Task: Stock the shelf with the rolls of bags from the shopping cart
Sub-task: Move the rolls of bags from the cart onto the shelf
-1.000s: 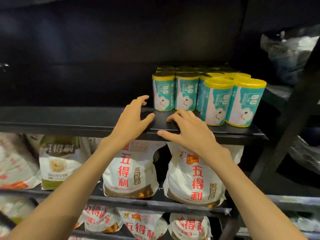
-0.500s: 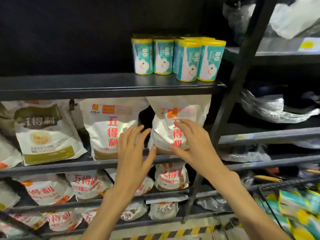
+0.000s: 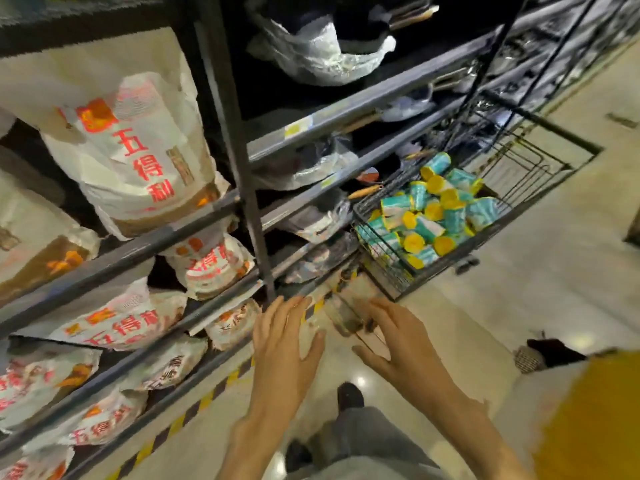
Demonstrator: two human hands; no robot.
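Teal-yellow rolls (image 3: 427, 216) in wire cart (image 3: 540, 164)

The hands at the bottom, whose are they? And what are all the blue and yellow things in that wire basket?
The picture comes from a camera worn on a person's head, looking down. So the left hand and right hand are that person's own. Both are open with nothing in their grip. The blue and yellow things are rolls of bags, piled in a shopping cart on the shiny floor. Beside it stands a dark shelf holding big white sacks with red writing.
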